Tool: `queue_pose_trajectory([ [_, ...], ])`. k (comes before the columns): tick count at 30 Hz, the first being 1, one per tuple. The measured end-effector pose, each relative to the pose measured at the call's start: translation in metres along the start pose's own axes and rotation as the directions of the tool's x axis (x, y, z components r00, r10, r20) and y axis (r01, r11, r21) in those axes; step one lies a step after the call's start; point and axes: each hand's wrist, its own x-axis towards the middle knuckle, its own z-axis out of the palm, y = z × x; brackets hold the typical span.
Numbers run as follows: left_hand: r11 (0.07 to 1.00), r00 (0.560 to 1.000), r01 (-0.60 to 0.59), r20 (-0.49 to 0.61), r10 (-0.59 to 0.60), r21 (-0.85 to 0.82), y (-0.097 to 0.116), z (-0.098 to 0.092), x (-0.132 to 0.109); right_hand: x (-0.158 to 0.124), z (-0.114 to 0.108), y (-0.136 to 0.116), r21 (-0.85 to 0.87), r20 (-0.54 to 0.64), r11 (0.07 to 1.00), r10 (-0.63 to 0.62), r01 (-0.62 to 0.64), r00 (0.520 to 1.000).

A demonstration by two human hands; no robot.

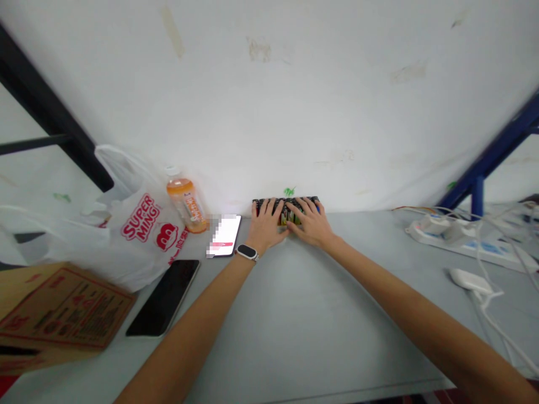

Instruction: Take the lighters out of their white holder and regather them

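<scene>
A low, dark oblong thing [288, 204] with a busy pattern and yellow, red and blue patches lies against the foot of the wall; its kind I cannot make out. My left hand [265, 223] rests on its left half, fingers spread and stretched forward, a band with a dark face on the wrist. On the right half lies my right hand [311, 225], its fingers apart too. The two thumbs point towards each other and almost meet in front of it. Much of the thing is hidden beneath both hands. A lit phone [227, 235] lies left of my left hand.
An orange drink bottle [186, 205] leans by the wall, beside a white plastic bag [138, 247]. Nearer lie a dark phone [164, 300] and a cardboard box [71, 314]. At right are a power strip [471, 244], a white adapter [470, 280] and loose cables. A blue metal post [488, 160] slants behind.
</scene>
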Motion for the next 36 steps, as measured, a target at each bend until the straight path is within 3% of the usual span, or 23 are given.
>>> queue_pose_trajectory([
  [5, 0.999, 0.995, 0.010, -0.103, -0.013, -0.033, 0.014, -0.012, -0.007, -0.014, -0.006, 0.000, 0.113, -0.089, 0.993, 0.040, -0.030, 0.995],
  [7, 0.995, 0.983, 0.032, -0.177, -0.049, -0.094, 0.023, -0.019, -0.018, -0.028, -0.006, 0.003, 0.204, -0.181, 0.972, 0.153, -0.116, 0.971],
  [9, 0.984, 0.984, 0.053, -0.158, -0.080, -0.170, 0.032, -0.023, -0.032, -0.045, -0.003, 0.009, 0.314, -0.218, 0.921, 0.305, -0.229, 0.927],
  [11, 0.969, 0.997, 0.051, -0.040, -0.062, -0.240, 0.037, -0.024, -0.047, -0.059, 0.001, 0.017, 0.424, -0.104, 0.843, 0.409, -0.332, 0.906],
  [13, 0.949, 0.996, 0.063, 0.084, -0.038, -0.310, 0.038, -0.023, -0.058, -0.069, 0.003, 0.022, 0.483, 0.072, 0.774, 0.430, -0.409, 0.900],
  [15, 0.929, 0.986, 0.079, 0.166, -0.019, -0.361, 0.037, -0.021, -0.066, -0.073, 0.001, 0.022, 0.471, 0.174, 0.770, 0.397, -0.430, 0.901],
  [19, 0.908, 0.970, 0.075, 0.241, 0.029, -0.412, 0.033, -0.019, -0.069, -0.072, -0.007, 0.013, 0.357, 0.171, 0.856, 0.334, -0.374, 0.927],
  [29, 0.854, 0.966, 0.094, 0.255, 0.046, -0.512, 0.028, -0.015, -0.067, -0.073, -0.005, 0.016, 0.393, 0.201, 0.832, 0.339, -0.393, 0.919],
  [32, 0.851, 0.965, 0.095, 0.256, 0.048, -0.516, 0.028, -0.016, -0.067, -0.073, -0.004, 0.016, 0.331, 0.152, 0.835, 0.412, -0.440, 0.898],
  [36, 0.850, 0.965, 0.091, 0.257, 0.054, -0.519, 0.029, -0.016, -0.067, -0.071, 0.002, 0.019, 0.262, 0.067, 0.797, 0.548, -0.545, 0.834],
])
